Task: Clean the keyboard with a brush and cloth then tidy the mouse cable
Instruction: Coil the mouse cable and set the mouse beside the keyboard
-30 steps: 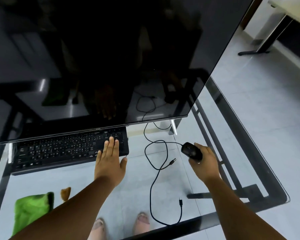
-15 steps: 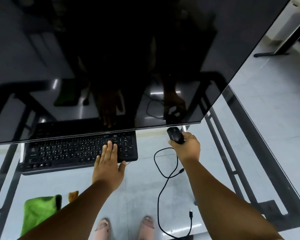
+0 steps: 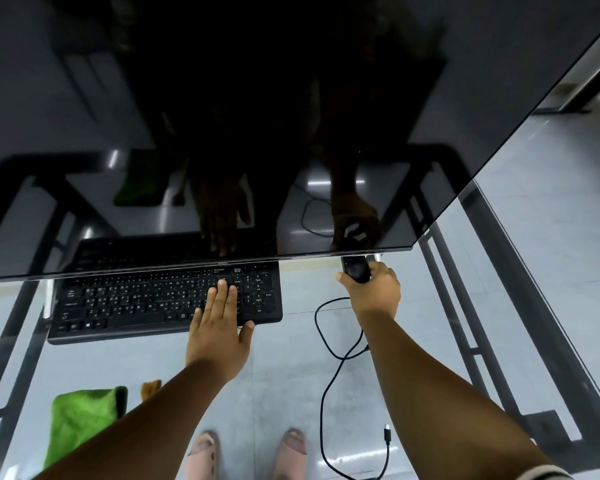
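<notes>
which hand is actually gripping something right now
The right hand: its fingers wrap the black mouse by the monitor's lower edge. The left hand only lies flat, open, on the keyboard.

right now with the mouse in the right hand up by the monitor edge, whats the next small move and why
Probably set the mouse down on the glass desk beside the keyboard. The right hand grips it close under the monitor, while its cable trails loose across the glass, plug end free, so it still needs gathering.
</notes>
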`<state>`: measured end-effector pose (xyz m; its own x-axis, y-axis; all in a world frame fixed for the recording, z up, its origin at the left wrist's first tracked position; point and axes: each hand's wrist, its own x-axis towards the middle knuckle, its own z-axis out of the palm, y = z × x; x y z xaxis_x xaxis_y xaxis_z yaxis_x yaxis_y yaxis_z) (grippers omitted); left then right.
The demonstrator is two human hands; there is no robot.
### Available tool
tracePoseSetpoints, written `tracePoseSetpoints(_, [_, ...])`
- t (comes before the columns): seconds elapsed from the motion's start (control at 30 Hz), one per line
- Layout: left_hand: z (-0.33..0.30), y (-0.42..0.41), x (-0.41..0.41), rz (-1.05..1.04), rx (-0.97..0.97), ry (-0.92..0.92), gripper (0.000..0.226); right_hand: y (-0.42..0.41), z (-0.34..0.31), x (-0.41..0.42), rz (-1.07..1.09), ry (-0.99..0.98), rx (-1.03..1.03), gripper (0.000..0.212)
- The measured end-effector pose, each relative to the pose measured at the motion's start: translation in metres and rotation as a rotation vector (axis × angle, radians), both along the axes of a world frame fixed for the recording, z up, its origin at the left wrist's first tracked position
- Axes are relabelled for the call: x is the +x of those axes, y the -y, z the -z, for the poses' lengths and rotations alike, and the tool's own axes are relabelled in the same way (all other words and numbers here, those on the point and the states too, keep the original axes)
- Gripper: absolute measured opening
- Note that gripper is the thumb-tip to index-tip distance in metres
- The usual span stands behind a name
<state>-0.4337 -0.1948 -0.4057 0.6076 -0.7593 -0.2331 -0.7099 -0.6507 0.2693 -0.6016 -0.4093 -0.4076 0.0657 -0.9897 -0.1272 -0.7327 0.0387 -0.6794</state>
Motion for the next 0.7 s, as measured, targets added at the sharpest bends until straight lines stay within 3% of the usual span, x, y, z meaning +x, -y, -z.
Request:
tracePoseSetpoints(0.13, [-0.001,-0.002,0.002,0.010,-0.007,-0.014,0.071,-0.001,-0.003,-0.011,-0.010,0.007,0.018,0.062])
tracePoseSetpoints(0.27, [-0.003,-0.004,0.004,0.032,-0.004,-0.020,0.069,-0.006,-0.010,-0.033,-0.061,0.031,-0.051,0.020])
tracePoseSetpoints(0.43, [-0.006,-0.010,0.000,0.040,-0.009,-0.039,0.068,-0.012,-0.013,-0.054,-0.241,-0.146,0.223,0.008])
tracePoseSetpoints(0.53, [-0.010,-0.013,-0.004,0.047,-0.009,-0.056,0.066,-0.016,-0.017,-0.052,-0.276,-0.181,0.281,0.021])
tracePoseSetpoints(0.6, [-0.013,-0.015,-0.005,0.058,-0.024,-0.075,0.065,-0.017,-0.019,-0.046,-0.304,-0.220,0.300,0.015])
tracePoseSetpoints(0.7, [-0.016,-0.019,-0.003,0.072,-0.063,-0.106,0.062,-0.016,-0.022,-0.040,-0.222,-0.070,0.361,0.008])
